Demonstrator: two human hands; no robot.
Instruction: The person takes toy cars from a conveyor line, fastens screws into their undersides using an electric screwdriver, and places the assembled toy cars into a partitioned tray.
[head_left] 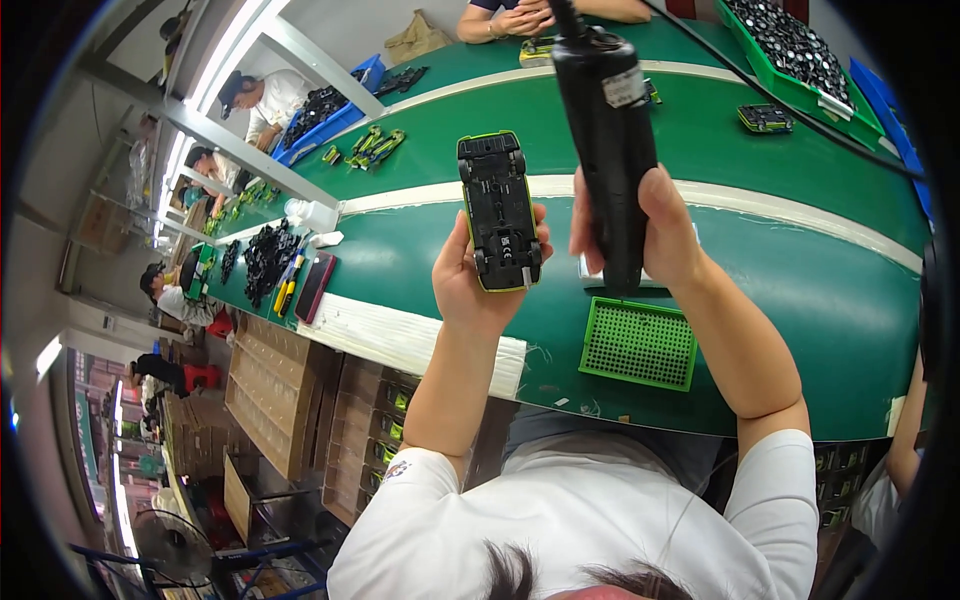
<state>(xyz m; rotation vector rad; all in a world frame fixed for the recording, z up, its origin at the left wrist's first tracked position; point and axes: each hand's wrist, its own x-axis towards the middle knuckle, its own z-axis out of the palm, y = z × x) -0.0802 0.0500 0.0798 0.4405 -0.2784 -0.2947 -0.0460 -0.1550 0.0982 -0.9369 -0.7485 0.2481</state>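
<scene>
My left hand (pixel 468 285) grips a toy car (pixel 500 215) turned with its black underside and wheels toward me. A thin yellow-green body edge shows around it. In my right hand (pixel 668 225) is a black electric screwdriver (pixel 608 130), with its cord at the upper end and its narrower end pointing down. The fingers wrap around its lower part, to the right of the car and apart from it. Its bit cannot be made out. Below the screwdriver, a green tray (pixel 693 362) with a grid of small holes lies on the green work surface (pixel 840 330).
A pale object (pixel 590 270) is partly hidden behind the right hand. Black parts (pixel 268 262), yellow-handled tools (pixel 288 285) and a dark red phone (pixel 316 288) lie at left. Another toy car (pixel 765 118) and a green bin (pixel 850 118) stand far right. Co-workers sit along the line.
</scene>
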